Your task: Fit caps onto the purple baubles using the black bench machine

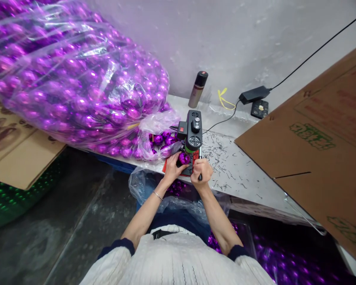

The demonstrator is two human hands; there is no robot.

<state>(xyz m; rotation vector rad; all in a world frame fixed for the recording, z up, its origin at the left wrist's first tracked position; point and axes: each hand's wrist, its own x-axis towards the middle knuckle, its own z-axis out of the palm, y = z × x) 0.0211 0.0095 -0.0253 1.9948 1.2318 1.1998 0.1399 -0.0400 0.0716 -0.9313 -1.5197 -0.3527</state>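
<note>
My left hand [172, 169] has its fingers around a shiny purple ball ornament [184, 158], which sits under the head of a small black bench machine [193, 128]. My right hand [202, 171] is closed in a fist on the machine's lever handle [200, 177], whose black tip pokes out below the fingers. A red and black base [187, 169] lies beneath the ornament. Just behind my left hand, more purple balls [166, 138] spill from the mouth of a clear plastic bag [158, 122]. What touches the ornament's top is hidden by the machine.
A huge bag of purple balls [86, 83] fills the left. Small dark bits [222, 158] litter the white table [246, 166]. Behind stand a spray can [198, 89], a yellow tie [224, 99] and a black power adapter [254, 95]. A large cardboard box [320, 138] borders the right.
</note>
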